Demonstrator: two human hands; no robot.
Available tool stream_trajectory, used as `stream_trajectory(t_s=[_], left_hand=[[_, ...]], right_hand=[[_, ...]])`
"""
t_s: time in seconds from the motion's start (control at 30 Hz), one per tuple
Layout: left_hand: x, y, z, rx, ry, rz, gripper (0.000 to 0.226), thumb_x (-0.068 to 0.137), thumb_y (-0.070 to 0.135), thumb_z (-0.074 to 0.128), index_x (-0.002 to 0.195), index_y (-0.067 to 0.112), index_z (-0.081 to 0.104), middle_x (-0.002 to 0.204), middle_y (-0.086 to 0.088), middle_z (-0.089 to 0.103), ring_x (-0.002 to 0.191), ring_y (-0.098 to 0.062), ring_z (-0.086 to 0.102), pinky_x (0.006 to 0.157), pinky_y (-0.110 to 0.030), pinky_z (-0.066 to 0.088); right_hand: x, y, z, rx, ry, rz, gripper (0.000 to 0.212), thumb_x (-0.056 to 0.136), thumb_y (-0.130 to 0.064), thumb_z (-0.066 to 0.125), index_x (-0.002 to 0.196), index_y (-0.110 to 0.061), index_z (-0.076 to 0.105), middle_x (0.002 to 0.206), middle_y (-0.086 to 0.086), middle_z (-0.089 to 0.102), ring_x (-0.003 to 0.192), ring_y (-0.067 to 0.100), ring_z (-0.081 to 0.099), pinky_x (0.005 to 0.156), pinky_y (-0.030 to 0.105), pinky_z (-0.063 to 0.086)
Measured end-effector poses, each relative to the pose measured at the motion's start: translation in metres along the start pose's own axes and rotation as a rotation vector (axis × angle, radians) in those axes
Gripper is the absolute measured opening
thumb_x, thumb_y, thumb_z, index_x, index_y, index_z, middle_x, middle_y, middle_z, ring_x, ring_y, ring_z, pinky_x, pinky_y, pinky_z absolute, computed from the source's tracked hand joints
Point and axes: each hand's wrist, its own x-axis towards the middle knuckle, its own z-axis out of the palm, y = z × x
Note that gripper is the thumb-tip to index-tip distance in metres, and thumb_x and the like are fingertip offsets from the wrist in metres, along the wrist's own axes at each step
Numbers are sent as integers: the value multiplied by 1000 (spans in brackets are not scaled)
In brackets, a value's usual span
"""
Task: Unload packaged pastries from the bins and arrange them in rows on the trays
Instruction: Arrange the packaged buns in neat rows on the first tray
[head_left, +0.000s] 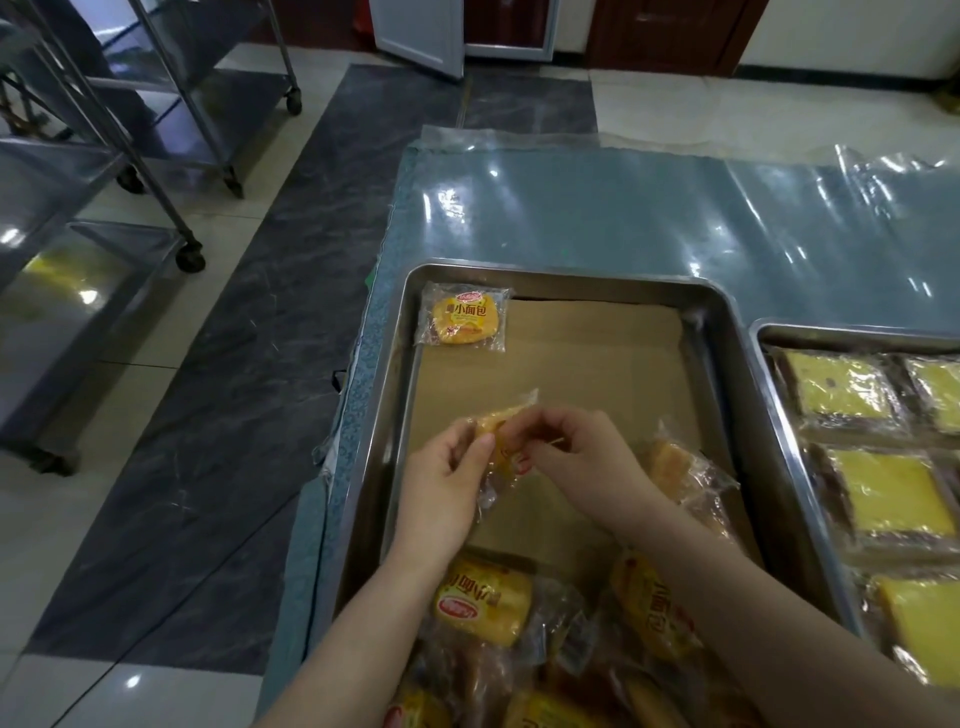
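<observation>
A steel tray (727, 332) lined with brown paper (587, 374) lies in front of me. One packaged yellow pastry (463, 320) sits flat in its far left corner. Over the tray's middle, my left hand (447, 493) and my right hand (582, 457) together pinch a clear-wrapped pastry (501, 431) by its two ends. A loose heap of packaged pastries (488, 603) fills the tray's near end, and another packet (680, 467) lies just right of my right hand.
A second steel tray (763, 332) at the right holds rows of yellow cake packets (883, 493). Clear plastic covers the blue table (623, 208). Wheeled steel racks (156, 156) stand on the tiled floor to the left.
</observation>
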Motion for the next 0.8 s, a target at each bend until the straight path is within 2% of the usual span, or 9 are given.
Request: stream_trajectory(t_s=[0.1, 0.17, 0.2, 0.3, 0.43, 0.53, 0.6, 0.67, 0.8], left_hand=[[1, -5, -4, -137, 33, -148, 25, 95, 32, 48, 103, 18, 67, 88, 2, 73, 84, -11, 69, 74, -29, 53], [5, -5, -8, -229, 36, -189, 30, 94, 37, 47, 98, 16, 68, 89, -3, 73, 85, -16, 69, 75, -33, 53], [6, -4, -10, -245, 35, -185, 31, 94, 38, 46, 97, 16, 68, 89, -3, 73, 85, -17, 69, 75, -33, 52], [11, -5, -12, -200, 32, -134, 31, 94, 37, 46, 95, 15, 68, 86, -2, 73, 82, -15, 69, 72, -29, 54], [11, -6, -14, -181, -19, -99, 20, 91, 24, 54, 97, 11, 67, 74, -1, 72, 63, -13, 67, 52, -21, 52], [10, -8, -17, -265, -6, -123, 16, 87, 21, 59, 100, 14, 68, 82, -3, 73, 70, -14, 70, 54, -19, 52], [10, -9, -17, -301, 9, -138, 20, 85, 22, 61, 102, 13, 66, 88, -5, 73, 78, -16, 70, 61, -22, 55], [10, -10, -16, -287, -37, -147, 25, 83, 22, 63, 107, 12, 62, 94, -5, 72, 85, -18, 70, 68, -24, 55], [4, -11, -13, -44, -168, -102, 41, 83, 26, 65, 122, 25, 51, 99, 9, 71, 92, 0, 65, 75, -15, 50]], right_hand=[[6, 5, -4, -47, 199, 180, 20, 87, -21, 65, 100, -33, 55, 98, -12, 61, 87, 5, 62, 70, 24, 56], [8, 9, -11, -12, 149, 306, 28, 87, -34, 65, 112, -31, 54, 104, -13, 62, 93, 6, 61, 77, 26, 55], [8, 9, -13, 62, 94, 331, 27, 87, -36, 63, 112, -27, 58, 100, -10, 67, 91, 7, 64, 75, 23, 56], [6, 8, -14, 319, 43, 309, 13, 88, -26, 65, 98, -18, 66, 84, -1, 73, 72, 13, 67, 65, 24, 54], [9, 11, -16, 487, 196, 333, 6, 85, -19, 69, 89, -15, 66, 79, 5, 70, 64, 13, 61, 57, 24, 50], [10, 13, -22, 696, 296, 401, 22, 78, -25, 73, 94, -12, 65, 78, 4, 70, 64, 15, 64, 60, 26, 53], [9, 10, -22, 613, 192, 413, 48, 64, -39, 76, 104, -15, 60, 84, 4, 74, 76, 22, 71, 64, 30, 56], [8, 6, -17, 500, 49, 430, 60, 57, -37, 80, 108, -15, 56, 87, 7, 74, 80, 26, 72, 66, 34, 57], [24, 5, -29, 308, 199, 386, 42, 73, -20, 79, 110, -16, 59, 93, 4, 72, 75, 17, 72, 62, 30, 59]])
